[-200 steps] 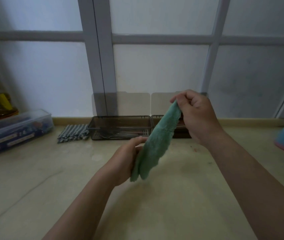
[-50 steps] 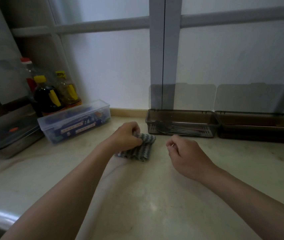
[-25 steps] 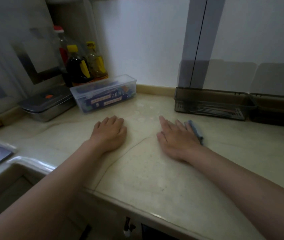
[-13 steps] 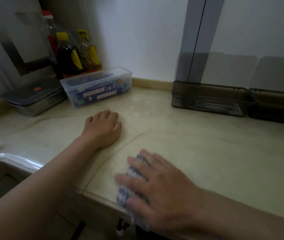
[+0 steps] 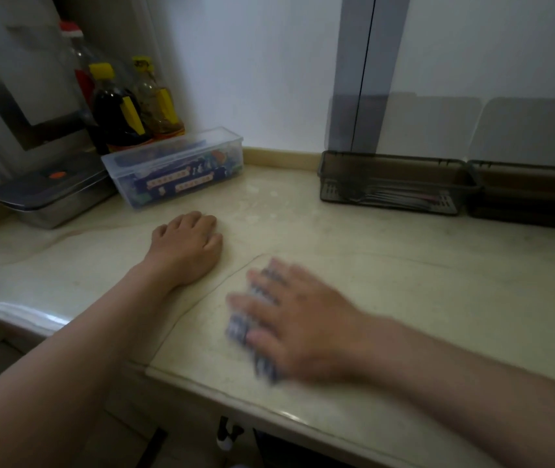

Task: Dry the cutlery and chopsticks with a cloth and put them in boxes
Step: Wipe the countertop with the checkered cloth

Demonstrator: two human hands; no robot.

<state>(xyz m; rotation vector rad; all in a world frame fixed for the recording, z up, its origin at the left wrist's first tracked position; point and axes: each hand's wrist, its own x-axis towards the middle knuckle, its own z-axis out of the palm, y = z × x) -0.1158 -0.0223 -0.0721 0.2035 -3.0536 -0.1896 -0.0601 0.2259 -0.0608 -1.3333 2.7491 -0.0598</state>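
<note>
Cloth (image 5: 237,327) lies near the counter's (image 5: 438,298) front edge under the blurred right hand (image 5: 303,319), whose straight, spread fingers press it. Left hand (image 5: 186,246) rests beside, fingers loosely bent, holding nothing. Cutlery (image 5: 391,197) lies in the box (image 5: 387,167) behind.

Beige counter (image 5: 404,298) carries cutlery box (image 5: 391,163), clear container (image 5: 174,167), steel tin (image 5: 53,194), checked cloth (image 5: 237,329)
</note>
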